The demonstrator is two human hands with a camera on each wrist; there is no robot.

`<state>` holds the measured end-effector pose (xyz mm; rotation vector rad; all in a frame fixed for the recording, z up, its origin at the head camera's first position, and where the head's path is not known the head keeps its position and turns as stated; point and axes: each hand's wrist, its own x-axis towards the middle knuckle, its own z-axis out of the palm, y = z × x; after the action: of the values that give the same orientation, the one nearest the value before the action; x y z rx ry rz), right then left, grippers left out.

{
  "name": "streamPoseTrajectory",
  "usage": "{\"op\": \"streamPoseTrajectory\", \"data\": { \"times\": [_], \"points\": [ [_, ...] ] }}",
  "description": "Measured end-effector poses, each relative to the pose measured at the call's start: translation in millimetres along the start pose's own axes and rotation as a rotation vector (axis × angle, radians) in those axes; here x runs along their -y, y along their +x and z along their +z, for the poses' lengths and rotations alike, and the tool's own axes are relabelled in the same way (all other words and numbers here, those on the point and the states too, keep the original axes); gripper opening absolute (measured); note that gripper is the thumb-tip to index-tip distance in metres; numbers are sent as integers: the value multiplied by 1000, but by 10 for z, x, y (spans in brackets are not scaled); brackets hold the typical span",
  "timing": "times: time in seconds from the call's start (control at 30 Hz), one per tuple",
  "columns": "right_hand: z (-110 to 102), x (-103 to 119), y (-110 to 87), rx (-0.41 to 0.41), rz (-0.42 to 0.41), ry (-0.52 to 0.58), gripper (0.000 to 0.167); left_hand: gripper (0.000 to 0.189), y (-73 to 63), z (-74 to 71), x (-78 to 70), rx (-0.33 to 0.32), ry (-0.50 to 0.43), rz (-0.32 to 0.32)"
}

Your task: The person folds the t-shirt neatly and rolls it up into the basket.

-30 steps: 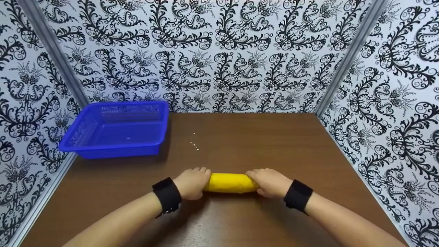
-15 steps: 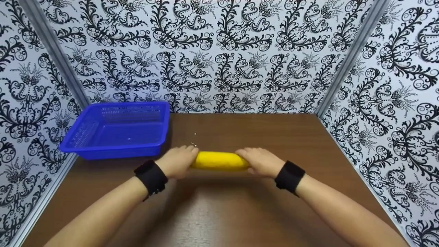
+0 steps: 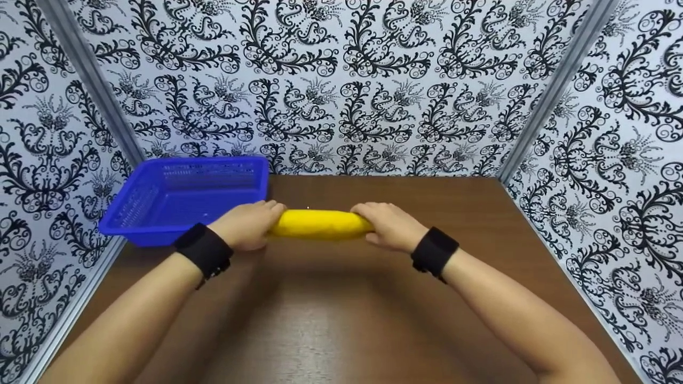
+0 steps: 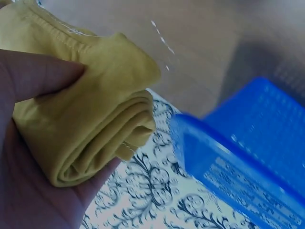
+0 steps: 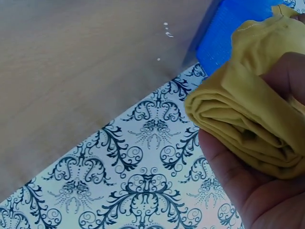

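A rolled-up yellow cloth (image 3: 322,224) is held level above the table, one end in each hand. My left hand (image 3: 248,225) grips its left end. In the left wrist view the thumb presses on the cloth roll (image 4: 95,95), where a stitched hem, loose threads and spiral layers show. At the other end my right hand (image 3: 392,226) grips the roll, fingers over the top and thumb underneath. The right wrist view shows the coiled end of the cloth (image 5: 243,119) between thumb and fingers. Both wrists wear black bands.
A blue plastic basket (image 3: 184,229) with perforated sides stands at the back left of the brown table (image 3: 427,197), just beyond my left hand. Patterned walls (image 3: 384,106) enclose the table at the back and sides. Small white specks lie on the tabletop (image 5: 95,71).
Both hands have lifted the rolled cloth from near the table's front and carried it forward and to the left, toward the basket. Their grip on its ends has stayed the same.
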<state>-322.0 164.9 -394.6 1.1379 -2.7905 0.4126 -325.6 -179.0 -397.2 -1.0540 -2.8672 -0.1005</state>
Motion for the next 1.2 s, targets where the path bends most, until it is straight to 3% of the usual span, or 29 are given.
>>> {"op": "streamPoseTrajectory", "data": {
  "times": [0.27,0.6,0.97,1.2],
  "points": [
    [-13,99,290,-70,-17,18,52,31,-118,-207,270,-43,-14,-29],
    [-7,202,713,-93,-39,9,53,29,-248,-335,637,-146,96,-34],
    [27,334,1200,-72,-36,19,52,33,-415,-478,982,-113,89,-138],
    [83,436,1478,-65,-34,-9,46,34,-498,-467,1260,-127,94,-181]
  ]
}}
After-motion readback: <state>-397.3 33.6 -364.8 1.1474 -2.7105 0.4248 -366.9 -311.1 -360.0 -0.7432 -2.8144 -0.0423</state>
